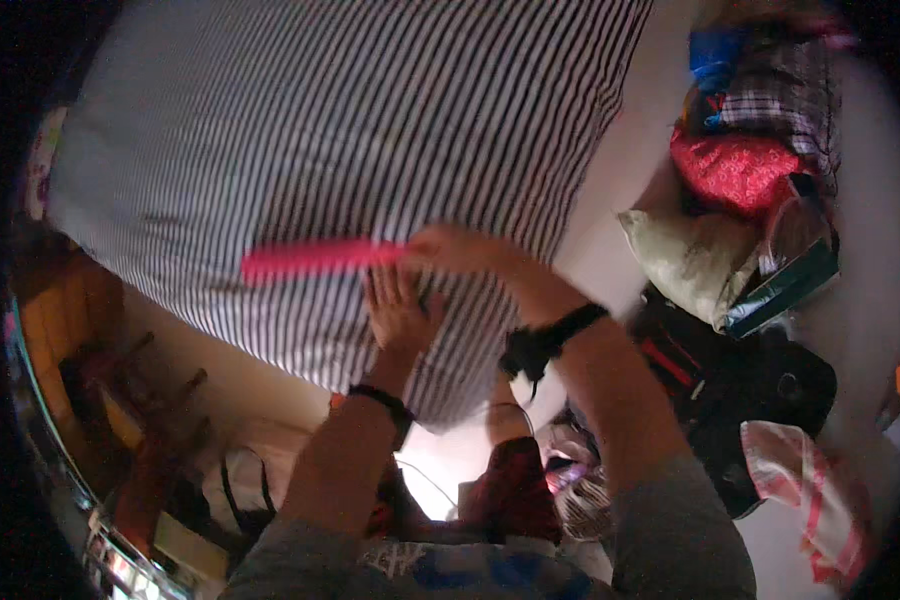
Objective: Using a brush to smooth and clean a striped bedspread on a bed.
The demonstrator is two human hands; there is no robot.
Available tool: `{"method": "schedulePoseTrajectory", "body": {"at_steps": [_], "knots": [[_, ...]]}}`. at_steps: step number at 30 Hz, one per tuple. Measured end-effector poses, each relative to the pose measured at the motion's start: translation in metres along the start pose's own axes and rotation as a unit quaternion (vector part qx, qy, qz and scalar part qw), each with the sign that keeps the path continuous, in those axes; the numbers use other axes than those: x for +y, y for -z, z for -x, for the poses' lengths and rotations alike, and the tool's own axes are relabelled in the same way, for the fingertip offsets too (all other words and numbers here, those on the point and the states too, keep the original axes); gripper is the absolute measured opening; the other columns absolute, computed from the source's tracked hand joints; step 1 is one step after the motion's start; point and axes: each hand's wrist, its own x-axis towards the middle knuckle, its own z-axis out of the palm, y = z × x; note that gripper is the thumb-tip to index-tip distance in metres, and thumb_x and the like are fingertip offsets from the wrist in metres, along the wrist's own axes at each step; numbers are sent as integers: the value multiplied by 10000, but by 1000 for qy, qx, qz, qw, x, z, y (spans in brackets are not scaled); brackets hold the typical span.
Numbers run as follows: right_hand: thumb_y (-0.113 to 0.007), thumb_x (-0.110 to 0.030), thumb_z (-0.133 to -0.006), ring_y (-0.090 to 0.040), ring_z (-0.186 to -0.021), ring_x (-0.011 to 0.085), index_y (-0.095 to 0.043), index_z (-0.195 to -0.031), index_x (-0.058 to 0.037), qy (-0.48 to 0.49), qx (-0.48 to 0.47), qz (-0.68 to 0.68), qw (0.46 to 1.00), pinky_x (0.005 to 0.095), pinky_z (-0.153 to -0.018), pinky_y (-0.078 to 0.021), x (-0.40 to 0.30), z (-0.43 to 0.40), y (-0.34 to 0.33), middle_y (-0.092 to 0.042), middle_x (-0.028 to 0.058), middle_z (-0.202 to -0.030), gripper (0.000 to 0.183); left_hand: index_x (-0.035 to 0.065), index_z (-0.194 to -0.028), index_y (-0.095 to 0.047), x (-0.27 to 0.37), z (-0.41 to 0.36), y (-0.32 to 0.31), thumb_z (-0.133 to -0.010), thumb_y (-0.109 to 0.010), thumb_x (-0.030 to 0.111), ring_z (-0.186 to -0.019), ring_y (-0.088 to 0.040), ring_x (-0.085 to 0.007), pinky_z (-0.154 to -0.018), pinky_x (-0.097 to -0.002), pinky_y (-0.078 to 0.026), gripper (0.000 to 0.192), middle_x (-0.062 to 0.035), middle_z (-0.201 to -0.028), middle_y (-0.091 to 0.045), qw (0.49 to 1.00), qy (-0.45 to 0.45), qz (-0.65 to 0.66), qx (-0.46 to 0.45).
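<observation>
My right hand (450,249) grips one end of a long pink object (307,257), possibly a brush or comb. Motion blur hides its details. It extends leftward over a mattress or bed with a black-and-white striped sheet (390,135). Just below the gripped end, my left hand (401,307) lies palm down on the sheet, holding nothing. Its fingertips reach the pink object's lower edge; whether they touch it I cannot tell. Faint creases show in the sheet at left. Both wrists wear dark bands.
At right on the floor are a red patterned cloth bundle (742,169), a pale green sack (690,259), a black bag (772,382) and a pink-and-white cloth (795,472). Brown wooden furniture (67,315) stands at left. A thin cable (431,480) lies near my legs.
</observation>
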Motion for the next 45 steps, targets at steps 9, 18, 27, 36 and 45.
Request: {"method": "schedulePoseTrajectory", "body": {"at_steps": [9, 18, 27, 36, 45], "knots": [[-544, -182, -824, -601, -851, 360, -435, -1201, -62, -402, 521, 322, 681, 457, -709, -482, 157, 304, 177, -615, 174, -994, 411, 21, -1403, -224, 9, 1, 16, -818, -432, 418, -1372, -161, -316, -1109, -460, -118, 736, -169, -1476, -187, 997, 39, -47, 38], [-416, -471, -921, -456, -462, 203, -533, -726, -50, -62, 199, -111, 972, 388, -458, -397, -30, 105, -20, -471, 28, -540, 479, 22, -1337, -340, 3, 17, 21, -823, -487, 380, -1325, -262, -329, -1091, -465, -190, 643, -188, -1442, -250, 994, 64, -82, 34], [-545, -387, -886, -444, -560, 68, -606, -777, -104, -185, 277, -217, 918, 225, -478, -358, 41, 95, 26, -499, -45, -647, 309, 84, -1371, -317, 68, 221, -4, -734, -614, 376, -1323, -229, -414, -1033, -580, -207, 761, -247, -1434, -231, 967, 255, -24, -4], [-405, -364, -915, -509, -780, 195, -519, -1103, -68, -103, 655, -250, 706, 346, -711, -443, 29, 131, 155, -535, 47, -889, 369, 82, -1394, -275, 132, 254, -10, -739, -647, 317, -949, -555, -444, -705, -464, -522, 788, -281, -1458, 9, 901, 342, 217, -156], [-517, -403, -896, -535, -596, 96, -624, -898, -70, -26, -195, 150, 969, 242, -529, -428, -56, 22, 18, -584, 25, -682, 350, 41, -1013, -534, 117, 155, 5, -730, -624, 119, -887, -565, -337, -685, -427, -496, 306, -151, -1076, -519, 914, 373, 108, 114]]}}
